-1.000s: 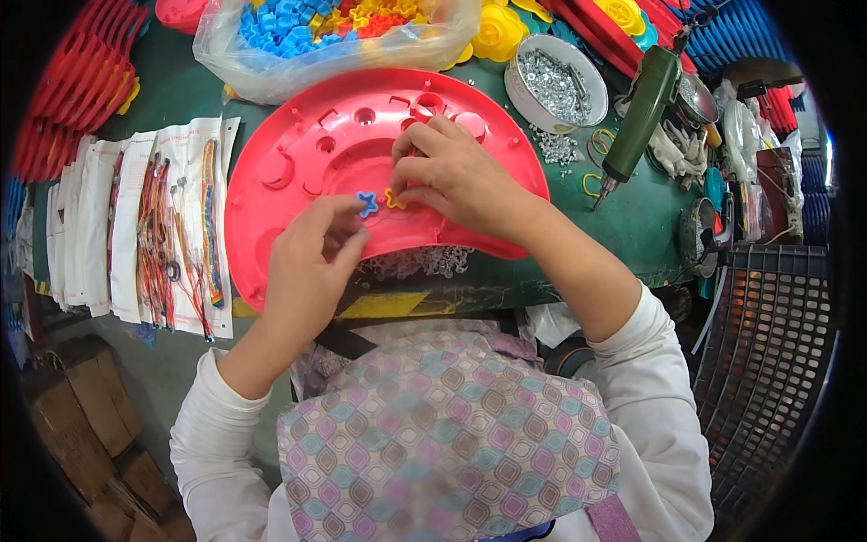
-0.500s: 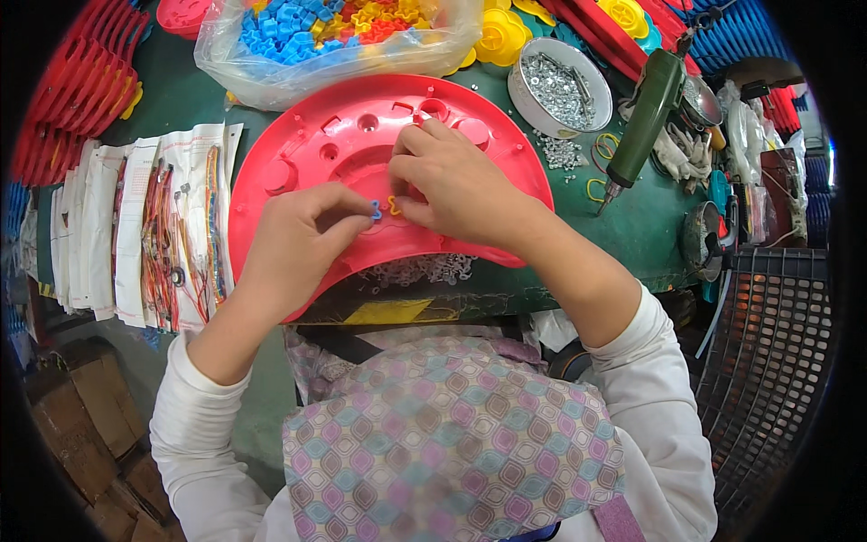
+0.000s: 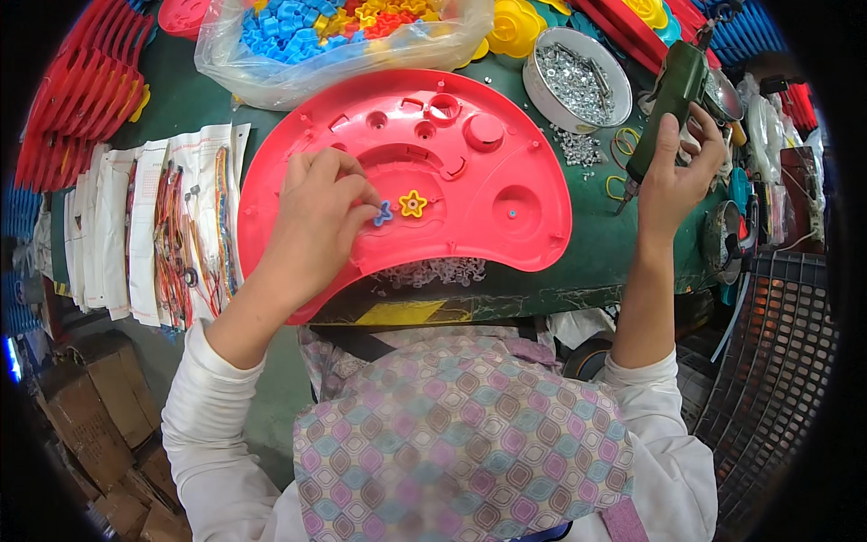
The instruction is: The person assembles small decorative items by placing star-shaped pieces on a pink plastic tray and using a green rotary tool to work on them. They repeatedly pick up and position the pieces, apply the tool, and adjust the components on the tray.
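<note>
A red curved plastic shell (image 3: 533, 194) lies on the bench before me, its inner side with posts and recesses facing up. My left hand (image 3: 321, 217) is over its middle, with curled fingertips closed on a small blue star-shaped piece (image 3: 384, 213). Right beside that, a yellow star-shaped piece (image 3: 413, 204) sits in the shell. My right hand (image 3: 684, 167) is raised at the green electric screwdriver (image 3: 675, 86), fingers apart. The thumb overlaps the tool's body, and I cannot tell how firmly it touches. The screwdriver hangs tilted, tip downward.
A white bowl of screws (image 3: 564, 113) stands behind the shell, with loose screws (image 3: 578, 149) beside it. A clear plastic bag (image 3: 226, 59) holds blue, yellow and red pieces. Wire bundles on white paper sheets (image 3: 144, 244) lie left. Small clear parts (image 3: 433, 271) lie by the front edge.
My right hand has left the shell and moved right to the screwdriver. The yellow star now shows uncovered in the shell. My left hand stays by the blue star; the shell has shifted slightly right.
</note>
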A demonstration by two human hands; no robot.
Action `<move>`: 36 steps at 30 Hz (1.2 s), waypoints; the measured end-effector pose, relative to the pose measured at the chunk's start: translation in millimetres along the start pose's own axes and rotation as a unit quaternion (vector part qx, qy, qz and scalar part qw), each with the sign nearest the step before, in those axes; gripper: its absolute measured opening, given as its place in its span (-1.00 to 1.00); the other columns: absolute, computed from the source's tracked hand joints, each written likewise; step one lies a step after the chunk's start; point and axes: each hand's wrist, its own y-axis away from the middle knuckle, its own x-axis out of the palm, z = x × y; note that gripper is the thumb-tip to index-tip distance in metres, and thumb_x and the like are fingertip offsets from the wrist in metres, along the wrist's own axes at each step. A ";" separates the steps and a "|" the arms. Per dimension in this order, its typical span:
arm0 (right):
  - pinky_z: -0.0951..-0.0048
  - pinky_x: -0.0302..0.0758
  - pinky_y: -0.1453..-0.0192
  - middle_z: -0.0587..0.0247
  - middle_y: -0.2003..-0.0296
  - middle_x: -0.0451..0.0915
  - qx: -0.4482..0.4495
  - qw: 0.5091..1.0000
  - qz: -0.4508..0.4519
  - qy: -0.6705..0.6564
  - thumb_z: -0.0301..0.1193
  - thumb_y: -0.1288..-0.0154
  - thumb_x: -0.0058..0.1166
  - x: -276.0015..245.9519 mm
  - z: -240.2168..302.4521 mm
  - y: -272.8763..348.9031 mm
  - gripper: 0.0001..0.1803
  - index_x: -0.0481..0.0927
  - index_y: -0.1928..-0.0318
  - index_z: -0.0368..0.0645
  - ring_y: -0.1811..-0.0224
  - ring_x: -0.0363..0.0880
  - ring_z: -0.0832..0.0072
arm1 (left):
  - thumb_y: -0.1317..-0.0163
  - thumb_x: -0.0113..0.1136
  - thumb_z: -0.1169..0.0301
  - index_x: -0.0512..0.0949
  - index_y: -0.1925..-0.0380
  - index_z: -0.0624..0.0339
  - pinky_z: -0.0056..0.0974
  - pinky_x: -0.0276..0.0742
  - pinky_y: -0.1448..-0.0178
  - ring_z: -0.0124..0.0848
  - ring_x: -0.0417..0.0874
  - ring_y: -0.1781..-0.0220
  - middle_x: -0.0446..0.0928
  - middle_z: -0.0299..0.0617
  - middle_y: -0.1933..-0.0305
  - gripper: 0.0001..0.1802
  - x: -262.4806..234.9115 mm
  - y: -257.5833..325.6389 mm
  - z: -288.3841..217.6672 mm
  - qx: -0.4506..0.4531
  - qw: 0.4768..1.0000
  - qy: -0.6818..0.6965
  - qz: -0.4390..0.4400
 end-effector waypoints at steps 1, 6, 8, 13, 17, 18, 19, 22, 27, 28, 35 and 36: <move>0.35 0.48 -0.03 0.14 0.01 0.60 0.001 1.000 0.001 0.030 -0.19 -0.51 0.21 -0.9 -17.6 0.2 -0.52 0.50 -0.24 -0.24 0.02 0.55 0.35 | -0.15 0.36 0.53 0.67 0.31 0.22 -0.05 0.41 -0.24 -0.07 0.43 -0.10 0.50 -0.13 0.06 -0.90 -1.7 -1.7 -1.1 -0.003 1.000 -0.001 0.006; 0.48 0.60 0.15 0.12 0.08 0.66 0.220 0.938 0.111 -0.243 -0.13 -0.59 0.12 3.3 -58.9 13.4 -0.45 0.40 -0.33 -0.27 0.20 0.66 0.51 | -0.13 0.36 0.53 0.68 0.33 0.23 -0.05 0.42 -0.24 -0.05 0.44 -0.09 0.51 -0.10 0.05 -0.90 -10.0 -11.0 -4.8 -0.007 0.999 -0.009 0.044; 0.51 0.62 0.27 0.12 0.16 0.68 0.250 0.912 0.158 -0.283 -0.13 -0.59 0.11 -1.8 -52.6 4.8 -0.47 0.43 -0.30 -0.28 0.31 0.69 0.52 | -0.13 0.38 0.52 0.67 0.34 0.24 -0.07 0.42 -0.23 -0.06 0.44 -0.08 0.50 -0.10 0.06 -0.90 -11.7 -12.7 -8.3 -0.023 0.998 -0.019 0.058; 0.53 0.55 0.44 0.07 0.26 0.68 0.251 0.861 0.210 -0.389 -0.11 -0.58 0.02 -34.8 1.8 -26.7 -0.54 0.53 -0.11 -0.31 0.44 0.68 0.48 | -0.12 0.43 0.51 0.65 0.36 0.24 -0.13 0.42 -0.20 -0.09 0.42 -0.05 0.47 -0.11 0.09 -0.88 -12.1 -14.9 -13.9 -0.058 0.995 -0.035 0.071; 0.43 0.59 0.28 0.13 0.29 0.65 0.277 0.595 0.221 -0.722 0.32 -0.44 -0.06 -28.7 72.9 -16.4 -0.11 0.47 -0.24 -0.35 0.39 0.65 0.45 | -0.13 0.41 0.49 0.65 0.36 0.23 -0.11 0.41 -0.18 -0.09 0.41 -0.02 0.46 -0.10 0.09 -0.88 -13.4 -15.7 -8.6 -0.030 0.994 -0.058 0.084; 0.40 0.58 0.24 0.17 0.33 0.61 0.298 0.504 0.246 -0.772 0.41 -0.37 -0.06 -24.0 93.3 -6.0 0.00 0.41 -0.29 -0.35 0.39 0.62 0.45 | -0.13 0.41 0.48 0.66 0.35 0.22 -0.11 0.41 -0.17 -0.09 0.41 -0.01 0.47 -0.10 0.09 -0.88 -11.1 -15.5 -5.4 -0.027 0.994 -0.062 0.086; 0.38 0.57 0.21 0.21 0.38 0.57 0.325 0.414 0.266 -0.808 0.51 -0.30 -0.06 -21.8 114.1 1.9 0.12 0.36 -0.35 -0.36 0.39 0.59 0.45 | -0.13 0.41 0.48 0.66 0.35 0.22 -0.11 0.41 -0.16 -0.09 0.41 0.00 0.47 -0.10 0.09 -0.89 -10.7 -17.8 -4.2 -0.021 0.994 -0.066 0.090; 0.31 0.59 0.13 0.28 0.46 0.52 0.345 0.413 0.376 -0.754 0.62 -0.13 0.00 -11.1 152.0 30.2 0.26 0.30 -0.37 -0.35 0.39 0.57 0.42 | -0.13 0.39 0.46 0.65 0.35 0.20 -0.10 0.41 -0.13 -0.07 0.41 0.01 0.50 -0.09 0.09 -0.89 -8.8 -20.0 -5.7 -0.012 0.991 -0.106 0.079; 0.23 0.64 0.05 0.23 0.38 0.57 0.194 0.575 0.449 -0.656 0.64 -0.04 0.04 -7.3 176.0 59.5 0.26 0.30 -0.29 -0.32 0.31 0.63 0.38 | -0.09 0.34 0.45 0.69 0.41 0.20 0.01 0.51 -0.15 -0.01 0.51 -0.03 0.60 -0.05 0.12 -0.92 -1.4 -18.5 -7.0 -0.038 0.994 -0.095 0.038; 0.22 0.64 0.04 0.22 0.37 0.57 0.177 0.588 0.445 -0.652 0.64 -0.04 0.06 -6.8 179.2 66.2 0.25 0.29 -0.28 -0.31 0.30 0.63 0.38 | -0.09 0.34 0.44 0.69 0.39 0.20 0.01 0.51 -0.15 -0.01 0.52 -0.04 0.60 -0.05 0.12 -0.90 -4.6 -17.6 -7.6 -0.043 0.995 -0.086 0.041; 0.21 0.65 0.04 0.18 0.36 0.57 0.235 0.604 0.408 -0.643 0.64 0.00 0.08 2.7 186.7 109.8 0.22 0.26 -0.25 -0.24 0.26 0.63 0.37 | -0.16 0.24 0.54 0.59 0.24 0.23 -0.04 0.49 -0.10 -0.03 0.53 0.02 0.58 -0.05 0.16 -0.85 -8.2 14.1 -15.8 -0.010 0.990 0.076 -0.120; 0.20 0.65 0.05 0.18 0.36 0.57 0.238 0.609 0.406 -0.638 0.65 0.02 0.06 4.7 185.8 111.4 0.24 0.27 -0.25 -0.24 0.27 0.63 0.36 | -0.15 0.25 0.55 0.59 0.24 0.23 -0.04 0.48 -0.09 -0.03 0.53 0.02 0.57 -0.05 0.17 -0.85 -10.9 24.1 -19.0 -0.012 0.990 0.097 -0.102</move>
